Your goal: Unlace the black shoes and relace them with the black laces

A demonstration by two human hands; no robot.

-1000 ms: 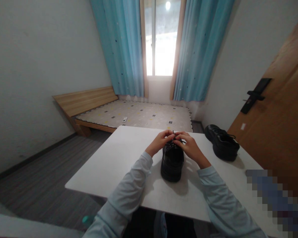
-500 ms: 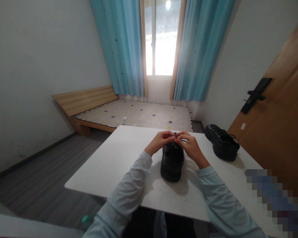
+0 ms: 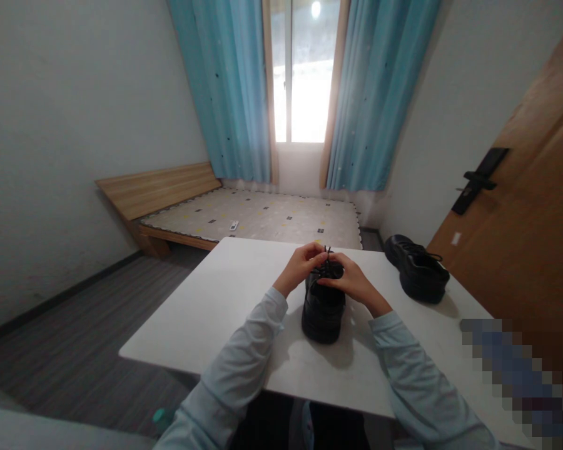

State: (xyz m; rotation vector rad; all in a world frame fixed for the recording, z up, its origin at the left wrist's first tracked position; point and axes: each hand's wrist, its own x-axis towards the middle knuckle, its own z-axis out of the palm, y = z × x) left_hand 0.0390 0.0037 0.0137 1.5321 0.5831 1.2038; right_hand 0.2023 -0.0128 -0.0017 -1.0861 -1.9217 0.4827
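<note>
A black lace-up shoe (image 3: 323,322) stands upright on the white table (image 3: 192,319), its heel end toward me. Over its front, my left hand (image 3: 304,265) pinches the black shoelace (image 3: 327,267) with thumb and fingertips. My right hand (image 3: 351,282) curls over the lacing from the other side, its fingertips at the lace and its thumb lower, across the shoe's opening. Short dark lace ends stick up between the two hands. My fingers partly hide the lacing and the toe.
A second black shoe (image 3: 417,272) sits at the table's right side, near a wooden door (image 3: 511,206). Behind the table is a bed (image 3: 263,215) with a white remote (image 3: 234,225) on it. A pixelated patch (image 3: 511,369) covers the right table edge.
My right hand has lowered slightly, its thumb moving down and left over the shoe's opening. The hands no longer meet at the fingertips, and more of the lacing shows.
</note>
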